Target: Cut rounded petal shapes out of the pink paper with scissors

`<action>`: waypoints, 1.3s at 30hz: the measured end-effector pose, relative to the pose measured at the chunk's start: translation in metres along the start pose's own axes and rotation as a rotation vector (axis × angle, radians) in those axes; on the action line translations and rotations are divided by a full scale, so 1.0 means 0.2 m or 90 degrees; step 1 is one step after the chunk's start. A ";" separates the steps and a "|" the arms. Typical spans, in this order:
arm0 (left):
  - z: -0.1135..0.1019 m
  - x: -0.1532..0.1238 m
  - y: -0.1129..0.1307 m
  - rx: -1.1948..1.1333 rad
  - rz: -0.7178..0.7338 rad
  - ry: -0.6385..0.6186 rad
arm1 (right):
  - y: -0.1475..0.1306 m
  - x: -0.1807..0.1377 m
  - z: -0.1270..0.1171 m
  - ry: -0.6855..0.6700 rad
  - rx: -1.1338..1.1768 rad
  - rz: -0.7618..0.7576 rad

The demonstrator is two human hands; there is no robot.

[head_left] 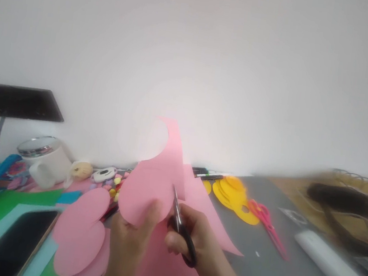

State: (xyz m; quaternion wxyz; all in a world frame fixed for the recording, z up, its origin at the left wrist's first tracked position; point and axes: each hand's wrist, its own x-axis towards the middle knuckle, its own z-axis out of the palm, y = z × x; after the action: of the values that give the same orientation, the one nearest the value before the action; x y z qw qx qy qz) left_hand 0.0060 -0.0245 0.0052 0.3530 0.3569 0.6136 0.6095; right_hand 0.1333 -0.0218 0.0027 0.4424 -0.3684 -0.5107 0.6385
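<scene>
My left hand (132, 236) pinches a piece of pink paper (144, 187) by its lower edge, thumb on top. The piece has a rounded outline on its left and bottom. A curved offcut strip rises from its upper right, still joined as far as I can see. In my right hand (192, 235) are black-handled scissors (179, 222), their blades at the right edge of the rounded piece. Below both hands lies a larger pink sheet (165, 272). Several cut pink rounded shapes (79, 251) overlap to the left of my left hand.
A phone (17, 242) rests on blue and green paper at left, with a white lidded mug (48, 164) behind it. Yellow paper cutouts (230, 195) and pink scissors (269, 225) lie to the right. A white roll (336, 273) is farther right. The wall stands behind.
</scene>
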 end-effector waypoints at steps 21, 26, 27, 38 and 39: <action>0.01 -0.02 0.03 -0.074 0.013 -0.026 | 0.04 0.00 0.02 -0.003 0.010 0.025; 0.02 -0.04 0.04 -0.036 0.024 -0.003 | 0.03 0.00 0.02 -0.023 0.010 0.003; 0.02 -0.05 0.04 -0.019 0.032 0.013 | 0.02 0.00 0.01 -0.024 0.016 -0.014; 0.03 -0.06 0.04 0.011 0.034 0.000 | 0.03 0.01 -0.01 -0.043 0.039 -0.071; 0.03 -0.06 0.03 0.009 0.029 -0.002 | 0.03 0.02 -0.01 -0.048 0.039 -0.076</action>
State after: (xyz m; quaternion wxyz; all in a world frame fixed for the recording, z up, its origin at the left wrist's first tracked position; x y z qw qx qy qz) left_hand 0.0164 -0.0319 0.0111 0.3374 0.3745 0.6090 0.6123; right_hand 0.1325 -0.0189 -0.0036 0.4713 -0.2995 -0.5278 0.6400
